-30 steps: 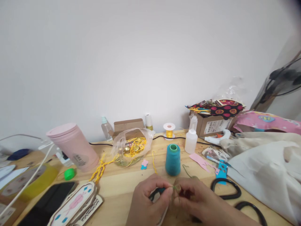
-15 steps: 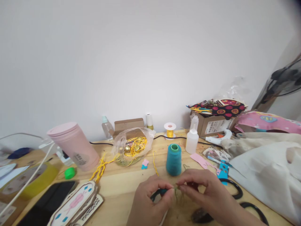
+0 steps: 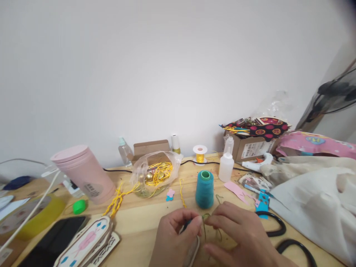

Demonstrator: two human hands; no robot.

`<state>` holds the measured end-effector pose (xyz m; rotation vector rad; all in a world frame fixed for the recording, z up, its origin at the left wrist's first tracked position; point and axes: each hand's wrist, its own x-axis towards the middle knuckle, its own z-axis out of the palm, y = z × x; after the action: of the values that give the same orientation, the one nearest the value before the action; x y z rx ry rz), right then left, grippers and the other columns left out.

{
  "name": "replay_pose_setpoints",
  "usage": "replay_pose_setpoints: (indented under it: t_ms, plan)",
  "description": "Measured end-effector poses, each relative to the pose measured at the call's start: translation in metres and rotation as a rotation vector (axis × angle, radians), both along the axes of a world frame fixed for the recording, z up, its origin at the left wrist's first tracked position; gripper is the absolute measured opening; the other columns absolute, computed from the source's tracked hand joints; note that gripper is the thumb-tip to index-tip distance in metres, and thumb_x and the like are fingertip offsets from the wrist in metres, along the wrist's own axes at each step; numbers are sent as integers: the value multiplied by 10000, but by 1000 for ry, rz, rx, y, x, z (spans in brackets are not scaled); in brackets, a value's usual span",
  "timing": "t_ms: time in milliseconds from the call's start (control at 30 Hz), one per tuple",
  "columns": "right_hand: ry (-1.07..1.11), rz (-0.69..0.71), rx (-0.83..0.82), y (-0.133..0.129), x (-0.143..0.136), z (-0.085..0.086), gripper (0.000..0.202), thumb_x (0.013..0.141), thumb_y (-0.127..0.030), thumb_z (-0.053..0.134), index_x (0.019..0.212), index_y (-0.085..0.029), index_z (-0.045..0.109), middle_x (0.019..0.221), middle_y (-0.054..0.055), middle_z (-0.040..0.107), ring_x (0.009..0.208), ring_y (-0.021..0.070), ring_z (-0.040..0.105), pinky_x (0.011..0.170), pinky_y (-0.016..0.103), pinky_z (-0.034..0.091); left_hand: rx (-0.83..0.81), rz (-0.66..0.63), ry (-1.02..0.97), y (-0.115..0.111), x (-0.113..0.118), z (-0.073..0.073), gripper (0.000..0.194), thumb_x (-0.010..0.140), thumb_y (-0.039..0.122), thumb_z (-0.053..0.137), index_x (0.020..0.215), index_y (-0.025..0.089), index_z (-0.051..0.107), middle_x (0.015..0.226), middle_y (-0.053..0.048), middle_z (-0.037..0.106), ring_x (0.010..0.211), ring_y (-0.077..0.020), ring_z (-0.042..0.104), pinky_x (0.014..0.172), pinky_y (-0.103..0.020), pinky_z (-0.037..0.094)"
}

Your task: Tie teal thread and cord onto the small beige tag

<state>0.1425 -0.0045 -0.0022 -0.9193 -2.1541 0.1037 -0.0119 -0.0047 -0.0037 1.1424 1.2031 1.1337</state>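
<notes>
My left hand (image 3: 180, 235) is closed in a pinch on a thin green cord (image 3: 205, 227). A pale piece with a rounded edge (image 3: 195, 253) shows under that hand, mostly hidden by it. Close by on the right, my right hand (image 3: 239, 233) has its thumb apart from its fingers, and its fingertips are at the looped cord. Black scissors handles (image 3: 278, 225) lie beside and partly under my right hand. Just beyond both hands stands a cone of teal thread (image 3: 205, 193).
Decorated wooden tags (image 3: 89, 239) and a black phone (image 3: 52, 243) lie left, before a pink tumbler (image 3: 86, 174). A plastic bag of yellow cord and gold bells (image 3: 155, 172), a yellow spool (image 3: 200, 154) and a white squeeze bottle (image 3: 226, 167) stand behind. White cloth (image 3: 319, 200) is piled right.
My right thumb has moved down, away from the fingers that were pinched together on the cord. The green cord now shows as a loop between the hands. My left hand keeps its pinch.
</notes>
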Motion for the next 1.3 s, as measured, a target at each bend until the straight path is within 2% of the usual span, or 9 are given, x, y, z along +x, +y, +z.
replay_pose_setpoints:
  t_ms: [133,267,467,567,667,733,867,1133,1300]
  plan:
    - [-9,13,-6,2,-2,-9,171,797,-180,484,674,-184,603,605,22,605,560,128,527,494,211,384,39,-35,106,0,0,-3,102,642,210,612,572,139,635,508,13,605,538,-125,525,550,-212,425]
    - [-135,0,163,-1,-1,-4,299,845,-149,375,619,-183,567,544,13,563,488,120,454,445,227,323,95,-24,280,-3,0,-4,141,664,240,579,603,137,654,558,-20,642,562,-154,549,550,-232,441]
    - [-236,13,370,-4,1,6,272,835,-92,353,756,-166,601,589,29,604,493,132,482,424,240,320,229,-90,520,-5,-2,1,138,692,211,547,656,146,662,621,-46,676,600,-178,599,572,-245,473]
    - [-21,56,98,-1,3,4,203,823,-119,413,759,-178,596,711,39,631,582,126,531,492,212,388,333,-126,629,-7,-2,0,140,699,196,543,664,160,674,620,-41,678,596,-179,606,572,-254,471]
    - [151,60,-257,3,5,2,163,808,-163,480,680,-177,579,630,11,603,580,113,540,528,191,410,388,-162,666,-8,-2,0,136,706,202,552,672,185,682,636,-28,690,619,-179,618,596,-254,472]
    - [180,21,-382,5,5,2,160,792,-198,519,644,-177,577,582,-5,587,548,112,525,507,194,395,408,-174,655,-8,-2,1,133,703,186,555,677,201,684,637,-15,694,613,-170,620,593,-242,471]
    - [198,10,-468,6,4,1,173,795,-222,512,645,-182,589,594,-7,592,557,118,519,509,204,382,453,-176,652,-7,-2,1,132,691,164,552,661,194,677,593,-8,674,546,-148,595,545,-222,460]
    - [222,-15,-366,6,4,1,189,794,-219,484,635,-171,574,567,-3,511,544,122,458,504,219,348,497,-195,681,-6,-7,-1,123,708,173,550,663,173,665,581,-20,630,536,-143,567,525,-228,442]
    - [331,-32,-711,4,-1,1,240,761,-326,508,609,-147,561,545,-4,477,527,123,420,485,225,323,579,-217,662,-6,-8,4,135,719,136,537,640,158,644,562,-17,587,580,-142,567,541,-216,446]
